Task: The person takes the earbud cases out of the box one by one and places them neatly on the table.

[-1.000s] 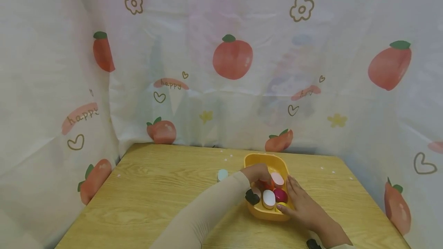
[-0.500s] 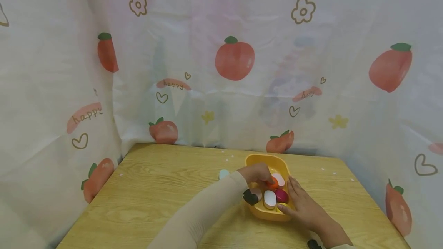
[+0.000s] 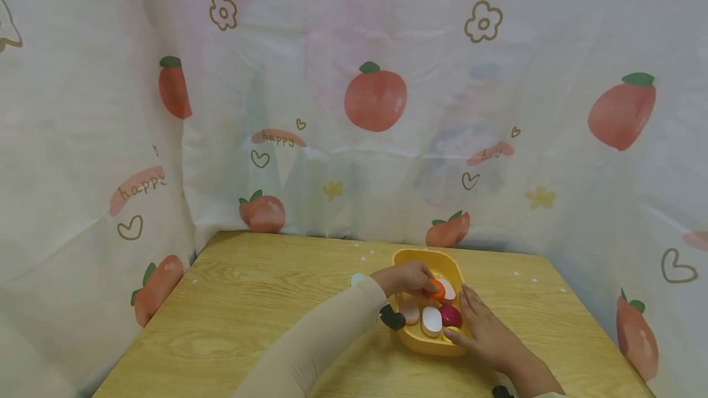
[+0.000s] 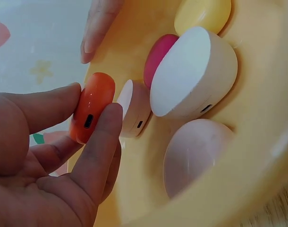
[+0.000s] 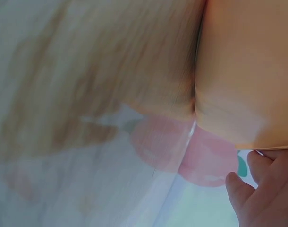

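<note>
A yellow plastic basin [image 3: 406, 335] stands on the table with several earbud charging cases inside. My left hand [image 3: 406, 277] pinches an orange earbud case [image 4: 94, 106] between thumb and fingers, its charging port facing the left wrist camera. Below and beside it in the basin sit a white case [image 4: 193, 73], a pale pink case [image 4: 136, 111], a dusty pink case [image 4: 198, 151], a magenta case [image 4: 160, 56] and a yellow case [image 4: 203, 16]. My right hand [image 3: 492, 331] rests along the basin's right side, fingers straight against the outer wall, thumb over the rim near the yellow case.
A mint-coloured case [image 3: 356, 278] lies on the wooden table [image 3: 265, 287] left of the basin, partly behind my left sleeve. A white printed curtain [image 3: 310, 91] surrounds the table at the back and sides. Small white specks dot the far tabletop.
My left hand has shifted slightly left and up, bringing the orange case up into clearer view. The right hand stays at the basin's side.
</note>
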The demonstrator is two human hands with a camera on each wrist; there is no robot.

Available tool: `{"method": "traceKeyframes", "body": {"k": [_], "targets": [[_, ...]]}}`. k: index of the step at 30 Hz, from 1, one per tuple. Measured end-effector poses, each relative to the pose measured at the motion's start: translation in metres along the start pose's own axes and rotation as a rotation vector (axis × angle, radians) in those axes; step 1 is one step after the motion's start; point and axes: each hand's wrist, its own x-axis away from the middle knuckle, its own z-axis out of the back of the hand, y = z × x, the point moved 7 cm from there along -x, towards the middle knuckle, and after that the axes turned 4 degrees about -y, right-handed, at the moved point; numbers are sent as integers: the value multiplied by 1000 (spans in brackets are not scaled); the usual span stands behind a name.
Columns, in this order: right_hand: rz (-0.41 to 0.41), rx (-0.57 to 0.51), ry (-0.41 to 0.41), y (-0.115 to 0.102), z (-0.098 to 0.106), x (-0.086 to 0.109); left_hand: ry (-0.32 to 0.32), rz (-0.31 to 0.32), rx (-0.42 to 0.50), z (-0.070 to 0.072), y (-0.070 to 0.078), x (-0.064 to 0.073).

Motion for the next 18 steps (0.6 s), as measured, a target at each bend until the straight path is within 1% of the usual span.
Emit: {"method": "traceKeyframes", "body": {"k": [2,7,9,14,18], "targets": [[1,3,-1,-1,0,0,-14,-10,32,2,0,2],[2,13,10,-2,1,0,-82,-64,119,8,-1,6],[5,19,13,-2,1,0,-98,-81,147,12,-3,7],[12,19,11,-1,1,1,-107,-93,191,20,-6,13],[25,49,6,-1,1,0,-128,-103,226,25,-8,15]]}}
